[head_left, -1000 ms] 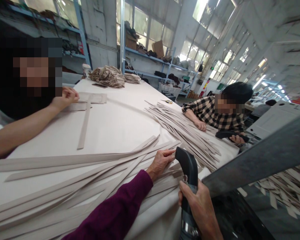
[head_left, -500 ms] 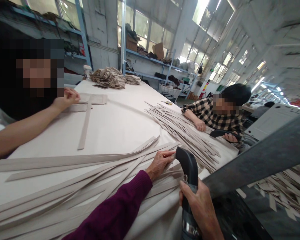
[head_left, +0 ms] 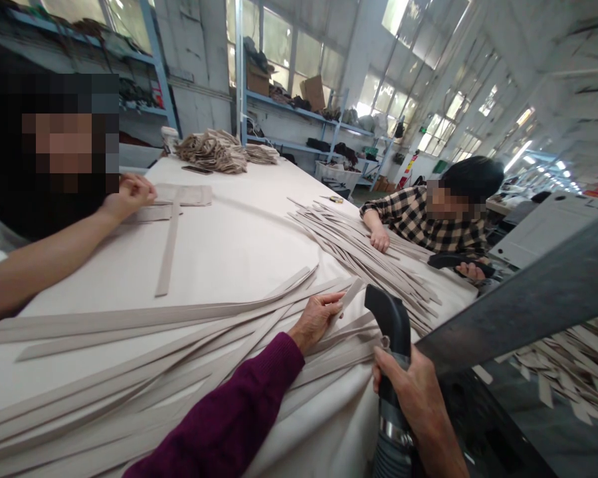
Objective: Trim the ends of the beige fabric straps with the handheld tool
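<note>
My left hand (head_left: 319,320), in a purple sleeve, pinches the end of a beige fabric strip (head_left: 351,297) between thumb and fingers. My right hand (head_left: 403,372) is wrapped around a black curved hose nozzle (head_left: 389,317) with a metal clamp and a ribbed hose (head_left: 393,458) below it. The nozzle's mouth is a short way right of the strip's end, apart from it. Many long beige strips (head_left: 129,382) lie under and left of my left arm on the white tabletop (head_left: 249,232).
A pile of strips (head_left: 379,255) lies beyond my hands. The co-worker in a checked shirt (head_left: 413,212) holds another black nozzle (head_left: 451,261). At left, another person's arm (head_left: 74,245) rests on the table. A grey metal beam (head_left: 523,292) slants past my right side, with more strips (head_left: 568,365) beyond.
My right hand has drawn the nozzle right, away from my left fingers. The strip's end, at the nozzle mouth before, now shows free. The checked-shirt co-worker's hand has shifted left.
</note>
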The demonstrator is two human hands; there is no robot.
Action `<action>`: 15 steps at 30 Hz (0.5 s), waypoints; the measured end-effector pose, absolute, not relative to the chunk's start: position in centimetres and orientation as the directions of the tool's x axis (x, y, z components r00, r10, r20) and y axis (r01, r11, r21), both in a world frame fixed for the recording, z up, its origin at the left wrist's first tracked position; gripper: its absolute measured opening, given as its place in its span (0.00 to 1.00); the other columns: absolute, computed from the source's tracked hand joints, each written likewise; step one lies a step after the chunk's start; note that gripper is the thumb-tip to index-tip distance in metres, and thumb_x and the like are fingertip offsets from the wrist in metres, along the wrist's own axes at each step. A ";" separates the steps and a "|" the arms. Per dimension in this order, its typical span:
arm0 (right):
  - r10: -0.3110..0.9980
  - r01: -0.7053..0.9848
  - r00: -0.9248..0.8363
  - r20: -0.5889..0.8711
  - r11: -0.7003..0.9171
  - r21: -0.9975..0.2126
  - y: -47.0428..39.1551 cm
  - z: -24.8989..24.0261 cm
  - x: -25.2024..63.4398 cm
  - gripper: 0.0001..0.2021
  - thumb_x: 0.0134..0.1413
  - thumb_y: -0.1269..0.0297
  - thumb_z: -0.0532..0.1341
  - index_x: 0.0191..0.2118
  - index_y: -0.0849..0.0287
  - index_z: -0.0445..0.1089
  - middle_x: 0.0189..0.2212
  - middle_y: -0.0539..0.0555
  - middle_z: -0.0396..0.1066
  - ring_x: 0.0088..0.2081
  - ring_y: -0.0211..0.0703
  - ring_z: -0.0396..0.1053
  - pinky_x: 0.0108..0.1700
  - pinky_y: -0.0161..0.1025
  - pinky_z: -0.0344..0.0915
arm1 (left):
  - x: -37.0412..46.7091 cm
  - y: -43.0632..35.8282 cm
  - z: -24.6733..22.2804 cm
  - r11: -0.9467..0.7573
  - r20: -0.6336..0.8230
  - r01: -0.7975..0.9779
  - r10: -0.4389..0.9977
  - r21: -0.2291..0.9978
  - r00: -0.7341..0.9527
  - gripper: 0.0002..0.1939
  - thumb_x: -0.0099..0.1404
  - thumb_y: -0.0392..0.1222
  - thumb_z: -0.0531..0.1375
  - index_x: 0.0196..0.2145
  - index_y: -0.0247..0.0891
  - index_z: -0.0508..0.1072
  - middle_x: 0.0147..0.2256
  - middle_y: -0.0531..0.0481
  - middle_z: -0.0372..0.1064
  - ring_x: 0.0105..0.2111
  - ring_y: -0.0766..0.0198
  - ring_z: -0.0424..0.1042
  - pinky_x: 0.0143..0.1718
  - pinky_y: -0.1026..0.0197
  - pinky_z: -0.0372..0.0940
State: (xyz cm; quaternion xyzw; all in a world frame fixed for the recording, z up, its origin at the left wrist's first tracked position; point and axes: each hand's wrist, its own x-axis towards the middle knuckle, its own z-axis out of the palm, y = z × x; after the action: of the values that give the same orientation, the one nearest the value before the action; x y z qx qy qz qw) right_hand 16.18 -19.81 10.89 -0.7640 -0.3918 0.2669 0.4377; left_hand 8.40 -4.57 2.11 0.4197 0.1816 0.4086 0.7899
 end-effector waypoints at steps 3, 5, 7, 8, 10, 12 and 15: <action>0.834 0.318 0.540 -0.113 -0.326 -0.890 -20.2 10.9 15.6 0.11 0.45 0.56 0.57 0.23 0.59 0.60 0.11 0.47 0.63 0.14 0.37 0.61 0.17 0.32 0.59 | 8.2 -4.8 2.5 0.328 0.028 -0.473 0.798 0.818 0.602 0.23 0.46 0.40 0.63 0.43 0.31 0.73 0.27 0.48 0.65 0.23 0.73 0.56 0.25 0.67 0.53; 0.840 0.310 0.529 -0.122 -0.325 -0.894 -20.1 10.8 15.4 0.11 0.44 0.56 0.57 0.23 0.59 0.60 0.10 0.47 0.63 0.14 0.37 0.61 0.18 0.32 0.59 | 8.0 -5.0 2.8 0.311 0.004 -0.419 0.800 0.853 0.601 0.26 0.50 0.43 0.61 0.48 0.33 0.69 0.24 0.53 0.59 0.22 0.73 0.56 0.23 0.68 0.51; 0.839 0.308 0.529 -0.126 -0.328 -0.893 -20.0 10.8 15.3 0.11 0.44 0.56 0.57 0.23 0.59 0.60 0.11 0.46 0.63 0.14 0.37 0.61 0.18 0.32 0.58 | 7.7 -5.1 3.0 0.222 0.022 -0.335 0.804 0.916 0.595 0.26 0.53 0.45 0.58 0.51 0.36 0.67 0.23 0.55 0.55 0.22 0.73 0.56 0.23 0.69 0.51; 0.839 0.307 0.528 -0.129 -0.330 -0.892 -19.9 10.7 15.3 0.11 0.44 0.56 0.57 0.23 0.59 0.60 0.11 0.46 0.63 0.14 0.37 0.61 0.18 0.32 0.58 | 7.6 -5.1 3.1 0.134 0.065 -0.290 0.808 0.947 0.586 0.26 0.54 0.45 0.58 0.50 0.37 0.67 0.24 0.54 0.55 0.23 0.72 0.56 0.24 0.68 0.52; 0.844 0.308 0.521 -0.129 -0.327 -0.894 -19.8 10.6 15.3 0.11 0.45 0.56 0.57 0.24 0.59 0.60 0.11 0.46 0.63 0.14 0.37 0.60 0.18 0.32 0.58 | 7.5 -5.1 3.1 -0.111 0.215 -0.215 0.803 0.970 0.555 0.24 0.52 0.43 0.60 0.48 0.38 0.70 0.27 0.52 0.58 0.27 0.70 0.57 0.28 0.66 0.55; 0.853 0.316 0.508 -0.123 -0.317 -0.894 -19.8 10.4 15.4 0.11 0.45 0.57 0.57 0.24 0.58 0.59 0.10 0.46 0.63 0.14 0.37 0.61 0.18 0.32 0.58 | 7.6 -5.0 2.8 -0.311 0.346 -0.155 0.787 0.938 0.511 0.20 0.50 0.41 0.62 0.43 0.39 0.73 0.28 0.51 0.60 0.30 0.67 0.58 0.32 0.65 0.55; 0.846 0.322 0.515 -0.138 -0.340 -0.884 -20.1 10.1 15.7 0.11 0.46 0.56 0.57 0.24 0.59 0.60 0.11 0.46 0.63 0.14 0.37 0.61 0.18 0.33 0.59 | 7.9 -4.7 2.1 -0.206 0.251 -0.147 0.853 0.967 0.458 0.15 0.54 0.43 0.58 0.38 0.35 0.75 0.24 0.53 0.56 0.25 0.70 0.56 0.26 0.66 0.53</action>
State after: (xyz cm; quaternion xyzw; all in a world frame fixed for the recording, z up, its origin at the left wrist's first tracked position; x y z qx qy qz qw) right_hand 15.67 -20.09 10.13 -0.7586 -0.3850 0.3074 0.4264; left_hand 7.90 -4.69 2.13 0.6389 0.2761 0.4415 0.5662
